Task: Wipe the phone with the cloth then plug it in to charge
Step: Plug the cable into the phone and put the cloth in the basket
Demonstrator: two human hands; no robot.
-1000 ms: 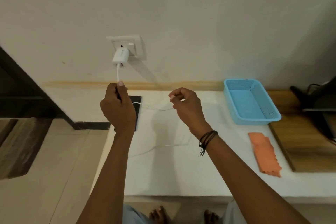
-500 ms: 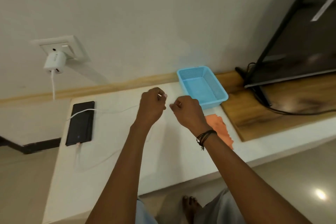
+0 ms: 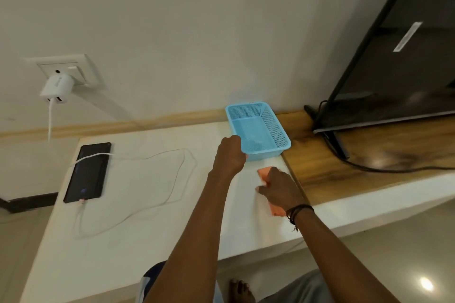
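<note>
A black phone (image 3: 87, 174) lies flat at the left of the white table (image 3: 147, 241), its screen dimly lit. A white cable (image 3: 182, 174) is plugged into its near end, loops across the table and runs up to a white charger (image 3: 57, 87) in the wall socket (image 3: 73, 66). An orange cloth (image 3: 264, 171) lies near the table's right side, with my right hand (image 3: 280, 190) down on its middle and the fingers closing over it. My left hand (image 3: 230, 155) is curled at the near-left corner of a blue basket (image 3: 270, 120).
The blue mesh basket has nothing in it and stands against the wall. Right of it a wooden board (image 3: 357, 174) carries a dark TV (image 3: 406, 56) on a stand, with a black lead (image 3: 394, 169) trailing off. The table's near edge drops to the tiled floor.
Both hands have let go of the white cable and moved right. The left hand has reached the basket's corner and the right has come down on the orange cloth. The view swung right.
</note>
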